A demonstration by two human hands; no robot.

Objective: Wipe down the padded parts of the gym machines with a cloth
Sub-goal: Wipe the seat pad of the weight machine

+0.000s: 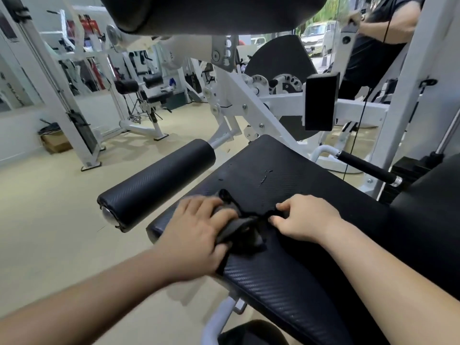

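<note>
The left hand [196, 235] grips a bunched dark cloth [239, 230], its fingers curled over the top of the wad and the thumb tucked under the near fold. Just to the right of that grip, the right hand [306, 217] pinches the cloth's other end between the thumb and bent fingers, knuckles up. The cloth lies stretched between the two hands, pressed on the front part of a black textured seat pad [286, 272]. Both hands rest on that pad, and it runs on below and to the right of the grip. Just beyond the grip, a few wet streaks [263, 179] shine on the pad surface. To the left of the grip and apart from the seat, a black roller pad [156, 183] sits on a white arm, its chrome end cap facing the camera. Farther beyond the grip stands the machine's white frame [251, 105] with a small black block pad [321, 100]. A large dark pad [211, 11] hangs high above the grip. Far up to the right, another person [388, 33] in dark clothes holds part of a machine.
</note>
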